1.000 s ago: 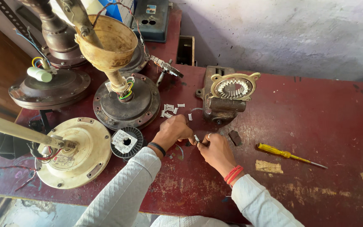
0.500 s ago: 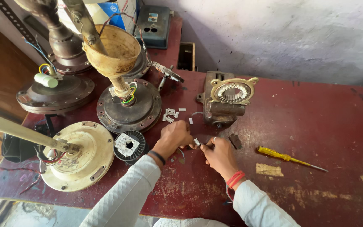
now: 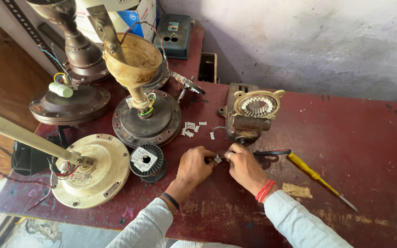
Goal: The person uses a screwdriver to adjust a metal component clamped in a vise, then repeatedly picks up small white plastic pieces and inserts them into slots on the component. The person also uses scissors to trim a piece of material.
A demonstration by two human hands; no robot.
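The left hand and right hand are pinching one small white piece together, just below the metal gear block.

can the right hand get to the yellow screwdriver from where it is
Probably yes: the yellow screwdriver lies in the open on the red table beside the right hand, nothing between, though its fingers pinch a small white piece.

A fan repair workshop. A worn red workbench stands against a stained plaster wall, crowded with opened ceiling fan motors, a cream fan housing, a wire spool, a geared metal part, a yellow screwdriver and small white pieces.
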